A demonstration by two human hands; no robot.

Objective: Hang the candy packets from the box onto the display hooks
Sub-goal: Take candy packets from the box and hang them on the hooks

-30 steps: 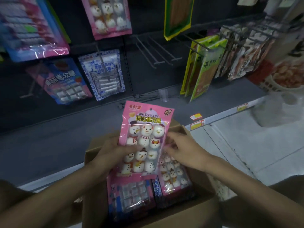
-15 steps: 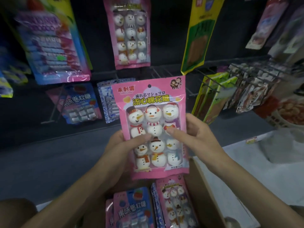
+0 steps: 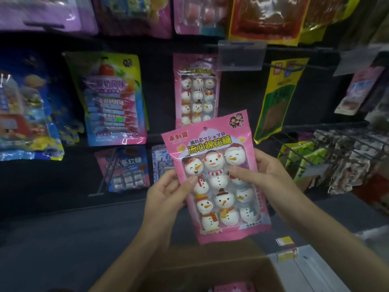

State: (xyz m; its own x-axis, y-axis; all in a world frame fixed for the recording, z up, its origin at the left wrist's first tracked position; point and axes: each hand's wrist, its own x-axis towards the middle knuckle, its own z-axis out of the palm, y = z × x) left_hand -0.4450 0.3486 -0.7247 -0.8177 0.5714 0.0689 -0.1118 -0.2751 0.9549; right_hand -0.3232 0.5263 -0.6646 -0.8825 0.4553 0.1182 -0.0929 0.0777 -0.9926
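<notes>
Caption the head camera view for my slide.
Left hand and right hand hold a pink snowman packet below a matching hung packet.
</notes>
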